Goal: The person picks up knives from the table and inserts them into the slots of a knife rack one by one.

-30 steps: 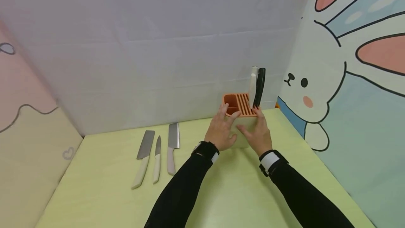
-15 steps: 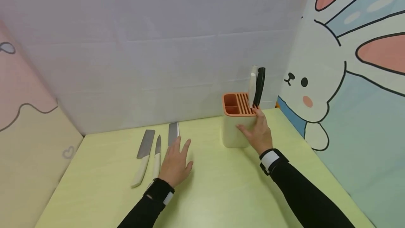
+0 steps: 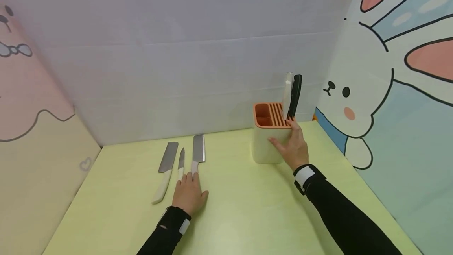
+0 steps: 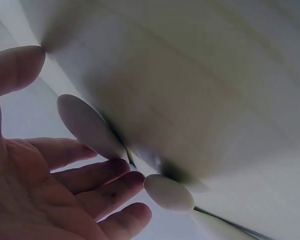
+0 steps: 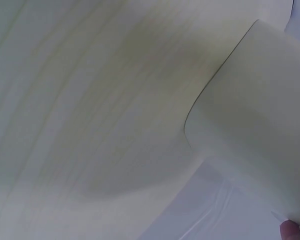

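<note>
My left hand (image 3: 189, 193) reaches over the handles of the right-hand cleaver (image 3: 199, 148) and the small paring knife (image 3: 181, 158), fingers extended. In the left wrist view its fingertips lie right at the cleaver's handle (image 4: 92, 125) and the paring knife's handle (image 4: 169, 192), with the thumb spread apart. Another cleaver (image 3: 168, 157) with a pale handle lies to the left. My right hand (image 3: 294, 148) rests against the right front of the upright knife block (image 3: 266, 145), thumb on the front face and fingers up at its orange rim.
Two white-handled knives (image 3: 286, 99) and a black-handled knife (image 3: 295, 97) stand in the block's right slots. Left of the slots are two open compartments (image 3: 262, 114). The yellow-green table (image 3: 233, 207) meets a pale back wall (image 3: 198, 70) and a rabbit-printed side wall (image 3: 407, 137).
My left hand has left the block, moved left and come down over the two knife handles. The right hand stays at the block. The head view has shifted slightly.
</note>
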Action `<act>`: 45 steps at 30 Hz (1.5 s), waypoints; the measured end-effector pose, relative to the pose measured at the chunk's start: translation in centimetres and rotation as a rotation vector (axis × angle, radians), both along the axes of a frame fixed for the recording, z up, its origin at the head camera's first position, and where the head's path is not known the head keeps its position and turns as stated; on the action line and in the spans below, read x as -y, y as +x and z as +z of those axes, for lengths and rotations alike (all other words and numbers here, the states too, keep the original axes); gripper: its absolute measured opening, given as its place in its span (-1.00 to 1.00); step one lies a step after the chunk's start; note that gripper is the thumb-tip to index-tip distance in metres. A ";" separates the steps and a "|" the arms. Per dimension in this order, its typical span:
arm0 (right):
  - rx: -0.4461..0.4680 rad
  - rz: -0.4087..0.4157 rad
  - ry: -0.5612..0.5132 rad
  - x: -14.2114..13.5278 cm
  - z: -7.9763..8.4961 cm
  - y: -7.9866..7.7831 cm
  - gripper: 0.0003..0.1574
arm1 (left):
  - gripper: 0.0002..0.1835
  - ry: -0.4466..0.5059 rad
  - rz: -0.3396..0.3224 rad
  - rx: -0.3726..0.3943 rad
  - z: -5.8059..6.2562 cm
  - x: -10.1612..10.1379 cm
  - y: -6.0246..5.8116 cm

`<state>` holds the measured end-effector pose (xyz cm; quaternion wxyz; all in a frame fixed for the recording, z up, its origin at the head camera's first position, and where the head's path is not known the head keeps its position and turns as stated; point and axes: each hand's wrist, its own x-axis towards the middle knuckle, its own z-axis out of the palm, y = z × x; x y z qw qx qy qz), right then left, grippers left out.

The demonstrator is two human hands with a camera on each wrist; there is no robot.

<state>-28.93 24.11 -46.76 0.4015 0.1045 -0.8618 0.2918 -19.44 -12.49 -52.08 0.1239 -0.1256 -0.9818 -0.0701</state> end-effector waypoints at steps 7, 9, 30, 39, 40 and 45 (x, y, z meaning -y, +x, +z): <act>0.016 -0.001 -0.009 -0.1 0.0 0.1 0.13 | -0.29 -0.003 -0.033 -0.035 0.0 -0.1 -0.1; 0.014 0.001 -0.012 -0.1 -0.1 0.0 0.13 | -0.31 -0.002 -0.041 -0.045 -0.1 -0.1 0.0; 0.006 -0.009 -0.010 0.0 0.0 -0.1 0.12 | -0.89 0.089 -0.194 -0.126 0.3 -0.3 -0.5; -0.002 -0.006 -0.010 0.1 0.1 0.1 0.11 | -0.83 0.206 -0.192 -0.060 0.3 -0.1 -0.6; -0.001 -0.007 -0.008 0.1 0.1 0.1 0.11 | -0.80 0.214 -0.188 -0.050 0.3 0.0 -0.6; -0.001 -0.003 -0.003 0.0 0.2 0.2 0.11 | -0.69 0.222 -0.177 -0.015 0.1 0.2 -0.6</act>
